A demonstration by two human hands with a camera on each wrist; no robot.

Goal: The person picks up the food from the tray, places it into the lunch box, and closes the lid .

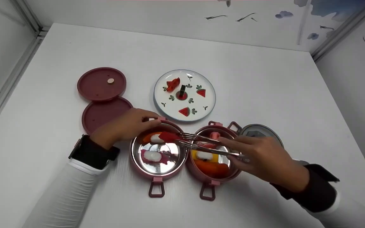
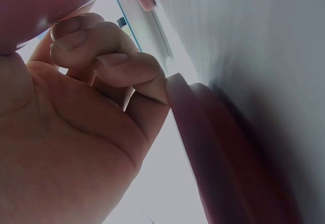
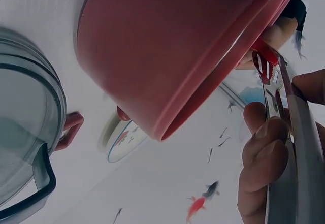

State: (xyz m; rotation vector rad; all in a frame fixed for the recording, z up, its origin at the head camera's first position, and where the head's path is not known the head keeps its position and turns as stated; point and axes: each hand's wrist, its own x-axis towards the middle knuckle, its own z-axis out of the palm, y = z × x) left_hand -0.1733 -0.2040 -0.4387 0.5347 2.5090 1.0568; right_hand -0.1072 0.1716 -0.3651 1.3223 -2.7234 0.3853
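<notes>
we see the right hand point(image 1: 265, 155) pinching a pair of metal tongs point(image 1: 201, 144), fingers curled around the handles, with the tips closed on a red food piece point(image 1: 169, 136) held just over the far rim of the left pink bowl point(image 1: 157, 172). the left hand point(image 1: 127, 125) rests against that bowl's far-left rim, fingers curled at its edge, steadying it. a white and pink piece point(image 1: 152, 155) lies inside this bowl. the right pink bowl point(image 1: 212, 177), touching the first, holds a yellow piece point(image 1: 203, 155) and orange food. behind them sit a patterned plate point(image 1: 169, 107), two dark red lids point(image 1: 101, 84) and, at the right, a glass lid point(image 1: 260, 130) on the white table point(image 1: 265, 82).
</notes>
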